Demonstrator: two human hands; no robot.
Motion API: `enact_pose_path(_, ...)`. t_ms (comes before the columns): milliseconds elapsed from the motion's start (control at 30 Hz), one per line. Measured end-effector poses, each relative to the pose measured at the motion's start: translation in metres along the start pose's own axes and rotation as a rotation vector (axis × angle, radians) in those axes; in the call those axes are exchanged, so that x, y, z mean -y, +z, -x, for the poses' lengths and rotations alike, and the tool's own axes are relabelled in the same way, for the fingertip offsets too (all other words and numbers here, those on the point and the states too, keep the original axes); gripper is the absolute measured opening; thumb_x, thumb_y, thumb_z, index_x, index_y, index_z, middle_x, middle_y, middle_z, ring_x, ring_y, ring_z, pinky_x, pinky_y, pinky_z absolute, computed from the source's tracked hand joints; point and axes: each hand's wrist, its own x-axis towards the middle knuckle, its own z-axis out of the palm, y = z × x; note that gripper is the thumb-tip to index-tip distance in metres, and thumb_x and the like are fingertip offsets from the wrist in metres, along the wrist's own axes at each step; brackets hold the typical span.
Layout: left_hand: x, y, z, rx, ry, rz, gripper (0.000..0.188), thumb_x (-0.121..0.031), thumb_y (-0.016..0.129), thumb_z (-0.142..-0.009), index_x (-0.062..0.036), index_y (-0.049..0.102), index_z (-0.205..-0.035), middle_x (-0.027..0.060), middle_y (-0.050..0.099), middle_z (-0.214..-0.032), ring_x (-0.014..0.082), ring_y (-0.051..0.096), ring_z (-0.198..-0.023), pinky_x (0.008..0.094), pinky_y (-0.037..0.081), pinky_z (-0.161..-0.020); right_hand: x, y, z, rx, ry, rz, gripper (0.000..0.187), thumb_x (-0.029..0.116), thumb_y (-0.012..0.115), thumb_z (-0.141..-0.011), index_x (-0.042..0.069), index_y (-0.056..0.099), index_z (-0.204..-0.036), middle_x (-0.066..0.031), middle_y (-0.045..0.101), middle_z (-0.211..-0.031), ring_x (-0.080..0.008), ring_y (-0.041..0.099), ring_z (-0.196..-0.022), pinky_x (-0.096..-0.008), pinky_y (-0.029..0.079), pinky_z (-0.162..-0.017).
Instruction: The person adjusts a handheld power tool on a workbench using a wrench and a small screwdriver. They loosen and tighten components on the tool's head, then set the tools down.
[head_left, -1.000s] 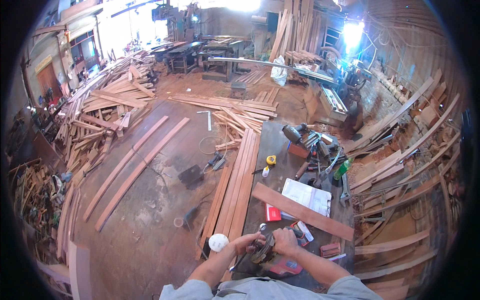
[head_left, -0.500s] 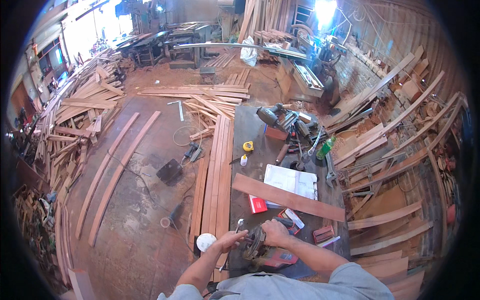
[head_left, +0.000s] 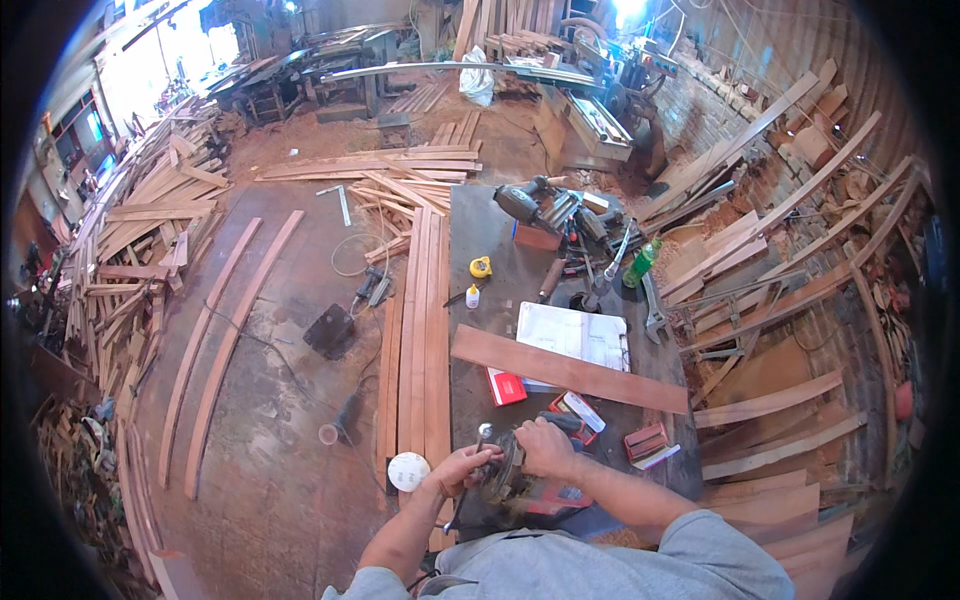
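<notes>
A red-and-dark power tool (head_left: 548, 497) rests at the table's near edge, close against my body. My right hand (head_left: 545, 447) is closed over its upper part, the fingers wrapped round it. My left hand (head_left: 463, 472) is closed on a wrench (head_left: 484, 433), whose shiny end sticks up above the fingers while its shaft runs down past the wrist. The left fingertips meet the tool's round dark front; exactly what they touch there is hidden. Just beyond the hands lie a red-and-white box (head_left: 580, 415) and a reddish wooden board (head_left: 570, 369).
Papers (head_left: 572, 338), a red box (head_left: 506, 387), a yellow tape measure (head_left: 480, 267), a glue bottle (head_left: 472, 297) and a green bottle (head_left: 642, 262) lie farther off on the dark table (head_left: 470, 220). Long planks (head_left: 425, 335) run along its left side. A white disc (head_left: 408, 471) is beside my left forearm.
My left fingers have curled in from a flatter, more stretched pose, and the wrench has shifted slightly with them. My right hand keeps its hold. The whole view has tilted a little.
</notes>
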Motion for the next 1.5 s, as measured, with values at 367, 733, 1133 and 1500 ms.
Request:
enact_pose_path(367,-0.002,-0.005,0.004,0.055,-0.003,0.029,0.06,-0.043,0.064,-0.103,-0.0016,0.053,-0.145,0.004,0.068,-0.127,0.0024,0.039,-0.055,0.0209,0.031,-0.047,-0.001,0.008,-0.002,-0.112,-0.034,-0.015,0.023,0.021,0.075,-0.075,0.007,0.063,-0.089,-0.0146,0.064,-0.097,-0.0359,0.062,-0.094,-0.0491,0.053,-0.083)
enact_pose_path(733,-0.006,0.004,0.009,-0.022,-0.004,0.005,0.057,-0.046,0.065,-0.102,-0.0027,0.06,-0.139,0.0008,0.072,-0.113,0.0027,0.04,-0.054,0.0196,0.032,-0.047,0.002,0.006,0.002,-0.1,-0.038,-0.016,0.026,0.024,0.074,-0.075,0.007,0.063,-0.09,-0.014,0.063,-0.097,-0.0349,0.061,-0.093,-0.0476,0.052,-0.082)
enact_pose_path(1133,0.004,-0.017,0.012,-0.01,-0.078,-0.022,0.058,-0.045,0.06,-0.105,-0.0019,0.055,-0.145,0.0057,0.068,-0.125,0.0031,0.038,-0.056,0.019,0.033,-0.049,0.003,0.007,0.001,-0.037,0.012,0.023,0.03,0.017,0.076,-0.069,0.007,0.066,-0.095,-0.0125,0.065,-0.101,-0.0328,0.063,-0.1,-0.0458,0.054,-0.087)
enact_pose_path(1500,0.0,-0.01,0.01,-0.074,-0.122,-0.07,0.057,-0.042,0.059,-0.106,-0.0025,0.052,-0.147,0.0044,0.067,-0.125,0.004,0.039,-0.055,0.0201,0.035,-0.048,0.001,0.006,0.003,-0.036,-0.019,-0.055,0.027,0.019,0.076,-0.071,0.008,0.066,-0.093,-0.0139,0.065,-0.099,-0.0339,0.062,-0.098,-0.0462,0.053,-0.085)
